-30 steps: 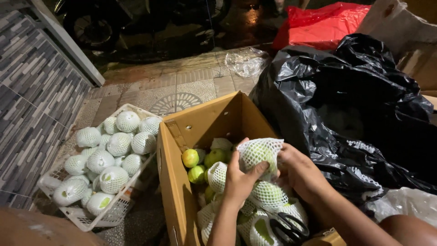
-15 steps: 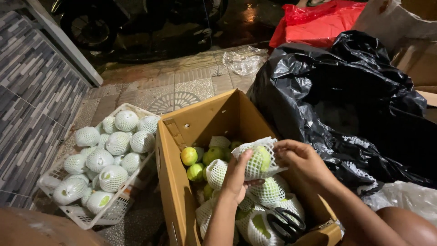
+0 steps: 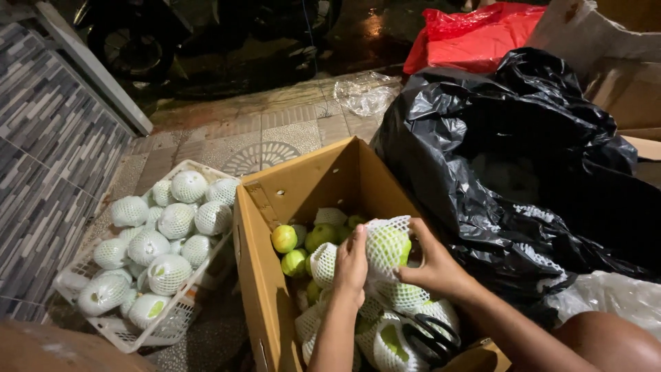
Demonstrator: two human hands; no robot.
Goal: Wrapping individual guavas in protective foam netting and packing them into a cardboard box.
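Holding: both hands grip one round green fruit [image 3: 387,246] sheathed in white foam mesh, just above the open cardboard box [image 3: 303,193].
Left hand [image 3: 352,265]: fingers curled and pressed against the fruit's left side, thumb uppermost.
Right hand [image 3: 435,265]: fingers pinching the stretchy netting at the fruit's right edge, thumb below.
Fruit: smooth, glossy green skin showing through the diamond-shaped holes of the soft mesh sleeve.
Box: stiff brown corrugated card, flaps upright, small punched holes in its wall; inside lie bare green fruits [image 3: 284,238] and more netted ones [image 3: 322,263].
Scissors [image 3: 430,339]: black-handled, resting on the netted fruit at the box's near end.
Crate [image 3: 120,332]: white plastic lattice, rectangular, left of the box and touching it, heaped with rounded mesh-wrapped fruit [image 3: 177,220].
Black bag [image 3: 509,165]: crinkled, shiny plastic sheet, bulging just right of the box.
Red bag [image 3: 475,38]: thin, creased plastic, beyond the black one.
Floor [image 3: 261,134]: patterned paving tiles, wet and dull.
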